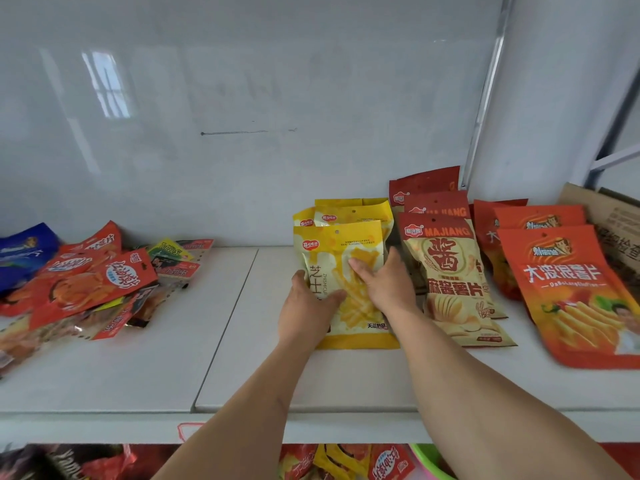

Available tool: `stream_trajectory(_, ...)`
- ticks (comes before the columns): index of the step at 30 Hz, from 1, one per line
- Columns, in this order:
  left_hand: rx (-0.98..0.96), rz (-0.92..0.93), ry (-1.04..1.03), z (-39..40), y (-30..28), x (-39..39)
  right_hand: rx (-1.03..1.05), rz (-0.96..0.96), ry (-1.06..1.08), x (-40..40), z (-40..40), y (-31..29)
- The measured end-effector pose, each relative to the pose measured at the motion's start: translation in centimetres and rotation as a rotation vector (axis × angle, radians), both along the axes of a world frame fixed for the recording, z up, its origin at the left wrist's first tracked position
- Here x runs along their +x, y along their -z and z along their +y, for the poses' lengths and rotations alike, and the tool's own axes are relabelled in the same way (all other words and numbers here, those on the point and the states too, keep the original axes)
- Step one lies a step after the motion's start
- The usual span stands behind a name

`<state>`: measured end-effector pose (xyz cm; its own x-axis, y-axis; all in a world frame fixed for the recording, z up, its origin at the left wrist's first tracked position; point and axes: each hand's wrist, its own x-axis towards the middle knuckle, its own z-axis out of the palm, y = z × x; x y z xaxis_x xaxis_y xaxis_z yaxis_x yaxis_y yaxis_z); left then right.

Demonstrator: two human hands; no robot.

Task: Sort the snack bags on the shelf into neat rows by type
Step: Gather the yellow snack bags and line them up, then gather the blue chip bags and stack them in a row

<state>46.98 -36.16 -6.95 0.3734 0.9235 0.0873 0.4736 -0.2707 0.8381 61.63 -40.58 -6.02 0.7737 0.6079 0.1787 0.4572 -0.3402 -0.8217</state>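
Observation:
A yellow snack bag (349, 244) lies at the front of a row of like yellow bags (353, 211) in the middle of the white shelf (173, 368). My left hand (304, 306) grips its left edge, thumb on top. My right hand (384, 282) presses on its right side, fingers spread. To the right runs a row of cream and red MAJIANG bags (450, 271), then a row of orange bags (561, 282). A loose heap of mixed red bags (86, 282) sits at the left, with a blue bag (24, 251) beside it.
A cardboard box (616, 223) stands at the far right behind the orange bags. A metal shelf upright (485, 98) rises at the back right. More snack bags (346, 462) and a green basin (429, 462) show on the lower level.

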Motion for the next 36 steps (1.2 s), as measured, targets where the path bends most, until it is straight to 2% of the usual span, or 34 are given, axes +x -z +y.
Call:
stream_trajectory(6, -0.009, 0.005, -0.043, 0.0, -0.6, -1.3, -0.102, -0.226, 0.057, -1.4, -0.6, -0.2)
stream_trajectory(17, 0.026, 0.007, -0.112, -1.0, 0.2, -5.0, -0.191, -0.399, 0.116, -5.0, -1.8, 0.2)
stream_trajectory(20, 0.064, 0.027, -0.150, -0.9, -0.1, -6.1, -0.169, -0.506, 0.115, -5.9, -1.9, -0.1)
stream_trajectory(27, 0.195, 0.165, -0.201, 0.3, -1.0, -10.0, -0.167, -0.762, -0.077, -8.9, 0.1, -0.4)
stream_trajectory(31, 0.279, 0.285, -0.229, 2.3, -1.3, -13.8, -0.132, -0.793, -0.172, -12.8, 2.3, -0.3)
stream_trajectory(36, 0.347, 0.286, -0.250, 5.6, -1.7, -19.6, -0.214, -0.814, -0.277, -18.6, 6.0, -0.7)
